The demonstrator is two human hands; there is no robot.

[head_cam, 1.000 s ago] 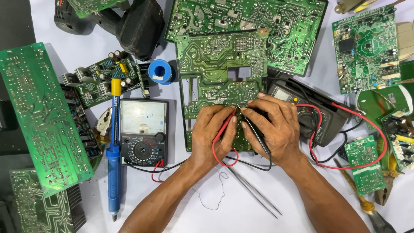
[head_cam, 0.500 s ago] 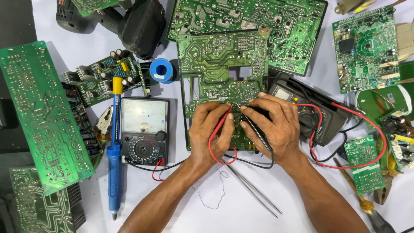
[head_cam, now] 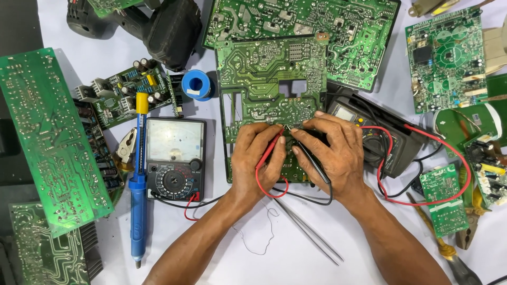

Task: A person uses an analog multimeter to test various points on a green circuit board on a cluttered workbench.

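- Bench (head_cam: 296, 264) — white top, crowded with green boards from edge to edge; nothing of the room shows beyond it.
- Circuit board (head_cam: 272, 79) lies flat mid-bench, solder side up, so its joints can be reached.
- Meter (head_cam: 175, 158) sits just left of it, dial facing up for reading.
- Left hand (head_cam: 260, 158) pinches the red probe (head_cam: 269, 150); right hand (head_cam: 332, 155) grips the black probe (head_cam: 311, 158) — both tips on the board.

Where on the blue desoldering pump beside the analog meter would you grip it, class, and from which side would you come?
Grip the blue desoldering pump around its thick blue barrel, probably coming from above. It lies flat and lengthwise, yellow end away from the person, between the analog meter and the long green board, so the barrel's top is the open side. The thin tip would likely pivot.
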